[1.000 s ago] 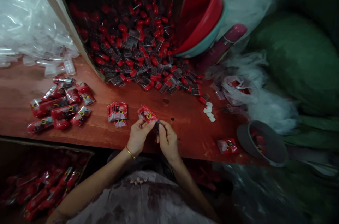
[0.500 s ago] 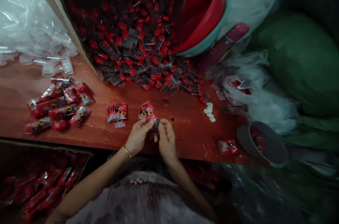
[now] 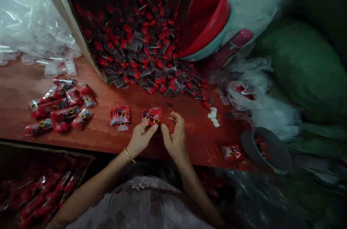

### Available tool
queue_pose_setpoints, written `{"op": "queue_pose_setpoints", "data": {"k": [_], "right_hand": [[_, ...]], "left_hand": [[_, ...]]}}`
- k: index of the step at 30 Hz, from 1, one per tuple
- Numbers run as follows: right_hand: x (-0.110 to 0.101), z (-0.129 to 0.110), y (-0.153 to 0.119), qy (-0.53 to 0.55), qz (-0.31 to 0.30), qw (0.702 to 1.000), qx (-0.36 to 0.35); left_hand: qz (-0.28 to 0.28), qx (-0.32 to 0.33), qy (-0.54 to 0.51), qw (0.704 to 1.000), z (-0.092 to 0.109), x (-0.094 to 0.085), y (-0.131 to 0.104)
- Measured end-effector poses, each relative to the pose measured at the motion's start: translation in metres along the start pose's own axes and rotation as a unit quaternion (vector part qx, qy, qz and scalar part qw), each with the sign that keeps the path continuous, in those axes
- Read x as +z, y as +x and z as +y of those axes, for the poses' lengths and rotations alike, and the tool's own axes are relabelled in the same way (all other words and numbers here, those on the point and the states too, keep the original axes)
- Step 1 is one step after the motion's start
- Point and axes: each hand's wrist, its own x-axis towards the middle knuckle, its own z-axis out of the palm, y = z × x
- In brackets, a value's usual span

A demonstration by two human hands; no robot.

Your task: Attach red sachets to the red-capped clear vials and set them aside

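Note:
My left hand (image 3: 140, 138) pinches the lower edge of a red printed packet (image 3: 155, 115) between thumb and fingers, over the red-brown table's front part. Just right of it, my right hand (image 3: 175, 133) has its fingers apart, the thumb close to the packet's lower right corner and nothing in its grasp. Part of another red packet (image 3: 145, 114) shows behind the held one. A fanned stack of flat red packets (image 3: 120, 114) lies left of my left hand. Farther left is a pile of filled red packets (image 3: 65, 109).
A tipped cardboard box (image 3: 93, 61) spills clear tubes with red caps (image 3: 158, 63) at the back. Red basin (image 3: 208, 12), dark red bottle (image 3: 230, 50), white pieces (image 3: 213, 117) and grey bowl (image 3: 283, 156) stand or lie right. Clear cups (image 3: 51, 68) are back left.
My right hand has opened and moved slightly right, away from the packet. The dark item seen between my hands no longer shows. The packet in my left hand now faces up more squarely.

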Motion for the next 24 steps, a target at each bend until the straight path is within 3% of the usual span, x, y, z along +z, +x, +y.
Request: {"op": "queue_pose_setpoints", "data": {"k": [3, 6, 8, 12, 18, 21, 24], "right_hand": [[-0.014, 0.003, 0.012, 0.044, -0.075, 0.996, -0.006], [-0.014, 0.005, 0.008, 0.112, -0.187, 0.974, 0.062], [-0.007, 0.005, 0.000, 0.138, -0.215, 0.962, 0.099], [0.005, -0.001, -0.009, 0.138, -0.168, 0.970, 0.110], [0.013, 0.000, 0.005, 0.085, -0.089, 0.991, 0.058], [0.022, 0.003, 0.016, 0.028, -0.086, 0.996, -0.011], [0.032, -0.001, 0.043, -0.052, -0.131, 0.984, -0.106]], "left_hand": [[-0.022, 0.003, -0.017, 1.000, 0.004, -0.004, 0.002], [-0.004, -0.019, -0.067, 0.998, 0.006, -0.007, 0.005], [0.006, -0.037, -0.106, 0.994, 0.005, -0.007, 0.006], [0.005, -0.065, -0.155, 0.986, 0.002, -0.003, 0.004], [-0.001, -0.129, -0.215, 0.968, 0.001, -0.002, -0.004], [0.001, -0.177, -0.241, 0.954, 0.009, -0.014, -0.005], [0.052, -0.165, -0.216, 0.961, 0.026, -0.037, 0.000]]}}
